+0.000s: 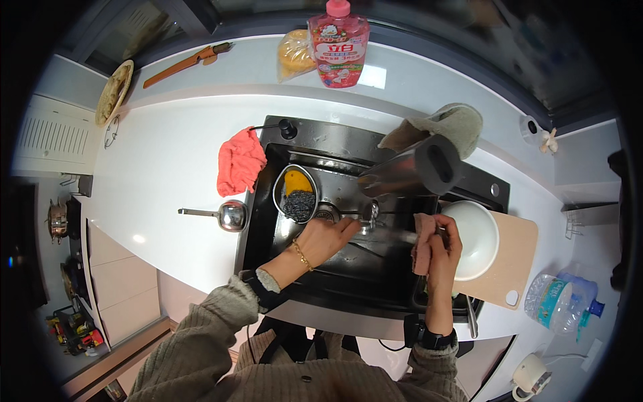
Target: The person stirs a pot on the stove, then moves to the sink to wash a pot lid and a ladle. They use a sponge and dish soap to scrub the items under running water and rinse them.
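Note:
My left hand (329, 241), with a gold chain bracelet on the wrist, is over the black sink (346, 296). Its fingertips reach beside the clear running water (371, 216) below the dark faucet (417, 168). My right hand (443, 246) grips a pinkish cloth (425, 241) over the sink's right side. Between the hands runs a blurred pale streak; whether it is a thin utensil or water, I cannot tell. Left of the water, a metal-rimmed dish (276, 193) holds a yellow sponge (297, 182) and a dark scouring pad (300, 205).
A white bowl (477, 241) rests on a beige cutting board (517, 251), right of the sink. Left are a red cloth (241, 161) and a small metal ladle (232, 216). A grey-green cloth (459, 123) lies behind the faucet. A pink detergent bottle (339, 47) stands on the back ledge.

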Available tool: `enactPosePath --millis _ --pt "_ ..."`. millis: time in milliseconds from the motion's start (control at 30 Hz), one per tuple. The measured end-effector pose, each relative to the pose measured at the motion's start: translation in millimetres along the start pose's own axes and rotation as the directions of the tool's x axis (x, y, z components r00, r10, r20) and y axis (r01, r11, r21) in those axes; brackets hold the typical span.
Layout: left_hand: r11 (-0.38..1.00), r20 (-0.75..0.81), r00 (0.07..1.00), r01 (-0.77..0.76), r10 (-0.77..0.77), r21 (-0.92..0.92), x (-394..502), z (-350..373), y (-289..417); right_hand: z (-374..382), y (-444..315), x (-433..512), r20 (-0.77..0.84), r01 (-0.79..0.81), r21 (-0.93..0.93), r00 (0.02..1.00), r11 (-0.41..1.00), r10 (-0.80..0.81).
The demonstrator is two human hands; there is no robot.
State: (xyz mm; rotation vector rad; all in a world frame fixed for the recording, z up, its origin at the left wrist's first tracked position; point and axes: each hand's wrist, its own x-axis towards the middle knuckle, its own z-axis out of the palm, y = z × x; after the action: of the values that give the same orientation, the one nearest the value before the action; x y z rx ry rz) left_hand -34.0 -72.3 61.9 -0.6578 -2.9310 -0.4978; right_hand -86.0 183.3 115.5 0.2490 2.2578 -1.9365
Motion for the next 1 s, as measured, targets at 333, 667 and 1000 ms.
enactPosePath --millis 333,667,1000 --pt "0.459 0.187 0.932 0.32 -0.312 -0.829 -43.1 17.9 -17.5 59.0 68.4 -38.7 0.465 0.23 -0.215 0.879 0.949 -0.107" --pt "-0.114 0.38 0.754 0.381 -0.536 -0.917 -54.6 82.1 -29.0 150.4 153.6 65.0 0.088 0.371 -0.601 0.911 0.708 -0.402" --pt "-0.227 0.404 0.587 0.353 -0.702 -0.908 -51.6 101.5 -42.9 161.6 128.9 -35.0 0.363 0.466 -0.414 0.872 0.782 -0.327"
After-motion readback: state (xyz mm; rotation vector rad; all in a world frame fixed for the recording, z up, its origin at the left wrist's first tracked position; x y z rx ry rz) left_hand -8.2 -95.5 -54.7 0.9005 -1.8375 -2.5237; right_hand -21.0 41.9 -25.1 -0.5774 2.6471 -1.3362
